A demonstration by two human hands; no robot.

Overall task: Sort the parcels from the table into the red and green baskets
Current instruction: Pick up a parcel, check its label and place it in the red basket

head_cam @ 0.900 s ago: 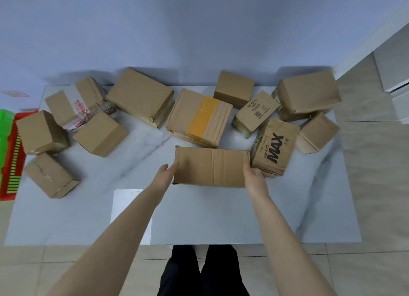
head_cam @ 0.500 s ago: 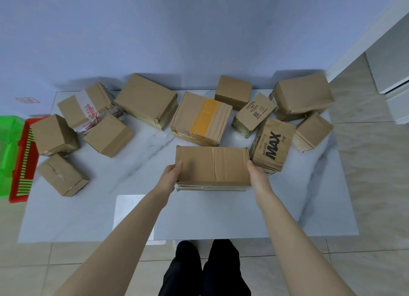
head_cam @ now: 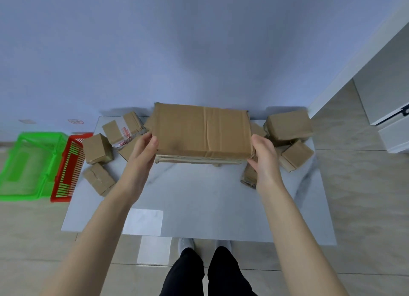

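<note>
The person is holding a wide, flat cardboard box [head_cam: 202, 131] up over the middle of the table [head_cam: 199, 203], its long side running left to right. The left hand [head_cam: 143, 149] is gripping the box's left end with the thumb lying on top. The right hand [head_cam: 264, 156] is clamping the right end, fingers curling underneath. Other parcels are sitting on the table: two small boxes [head_cam: 97, 148] near its left edge, a taped box [head_cam: 122, 130] at its far left corner, and more boxes [head_cam: 288, 124] at its far right. The red basket [head_cam: 68, 169] is standing on the floor against the table's left edge, and the green basket [head_cam: 28, 163] is sitting just beyond it.
</note>
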